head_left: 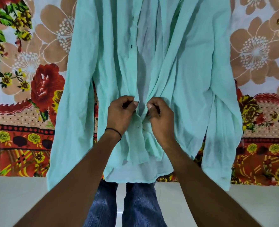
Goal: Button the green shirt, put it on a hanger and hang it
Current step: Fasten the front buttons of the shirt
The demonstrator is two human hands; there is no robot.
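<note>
Lying spread face-up on a floral bedsheet [37, 82]: green shirt [184, 71], sleeves out to either side, hem trailing over the near edge. Pinching the left front edge at the placket: left hand [120, 113], fingers curled tight on cloth; gripping the opposite front edge just beside it: right hand [160, 117], likewise closed on fabric. Showing open above the hands: front panels, buttonholes unfastened.

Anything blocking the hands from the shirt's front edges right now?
Nothing visible. The left hand and right hand already pinch the two front edges of the green shirt, which lies on the floral bedsheet. Only shirt cloth sits between them.
</note>
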